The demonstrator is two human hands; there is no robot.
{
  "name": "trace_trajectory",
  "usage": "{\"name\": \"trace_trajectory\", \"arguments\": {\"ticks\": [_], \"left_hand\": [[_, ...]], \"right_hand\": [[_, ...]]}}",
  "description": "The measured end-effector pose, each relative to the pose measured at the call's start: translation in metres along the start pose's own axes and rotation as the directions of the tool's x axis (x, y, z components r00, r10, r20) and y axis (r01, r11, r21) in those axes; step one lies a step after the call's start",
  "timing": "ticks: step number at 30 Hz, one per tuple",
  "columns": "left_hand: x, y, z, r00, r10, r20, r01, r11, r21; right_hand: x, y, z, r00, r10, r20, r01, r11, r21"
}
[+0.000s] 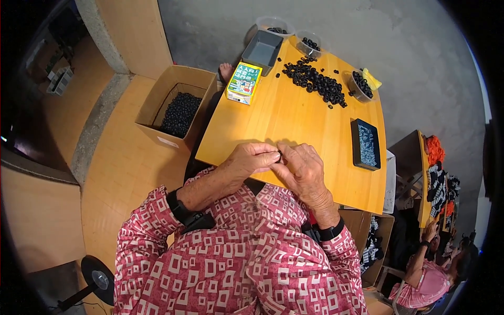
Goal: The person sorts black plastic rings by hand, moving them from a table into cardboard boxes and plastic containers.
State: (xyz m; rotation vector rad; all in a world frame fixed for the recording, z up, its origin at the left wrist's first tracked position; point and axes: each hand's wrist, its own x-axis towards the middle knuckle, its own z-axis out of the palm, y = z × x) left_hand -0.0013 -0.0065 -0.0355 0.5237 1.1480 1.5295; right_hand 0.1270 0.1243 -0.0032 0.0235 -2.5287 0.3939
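Observation:
Over the near edge of the wooden table (252, 126), my left hand (248, 160) and my right hand (302, 168) meet at the fingertips. Both are closed in a pinch around a small black ring-shaped part (279, 156), mostly hidden by the fingers. Farther back on the tabletop lies a loose pile of similar black rings (315, 84). To the right of my hands sits a black tray (354, 142) filled with tiny bluish-silver pieces (367, 144), too small to make out.
Clear tubs (358, 94) with black parts and a grey bin (261, 52) line the table's back. A green-yellow carton (244, 83) stands left of the pile. On the left is a cardboard box (197, 79) of black pieces. Another person (422, 278) sits at far right.

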Motion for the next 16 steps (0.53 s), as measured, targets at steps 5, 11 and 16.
{"name": "trace_trajectory", "arguments": {"ticks": [5, 11, 16], "left_hand": [[-0.0019, 0.0038, 0.0017, 0.998, 0.029, 0.057, -0.027, 0.999, -0.035], [0.0018, -0.0055, 0.0007, 0.998, 0.062, 0.027, -0.062, 0.998, -0.025], [0.0004, -0.0032, -0.0057, 0.995, 0.046, 0.094, -0.061, 0.984, 0.165]], "right_hand": [[0.0037, 0.0042, -0.0014, 1.0, 0.001, -0.011, 0.0, 0.996, 0.094], [-0.0012, 0.0076, 0.0009, 1.0, 0.007, -0.022, -0.005, 0.994, 0.106], [-0.001, 0.0088, -0.0012, 0.999, -0.04, -0.034, 0.041, 0.998, 0.047]]}}
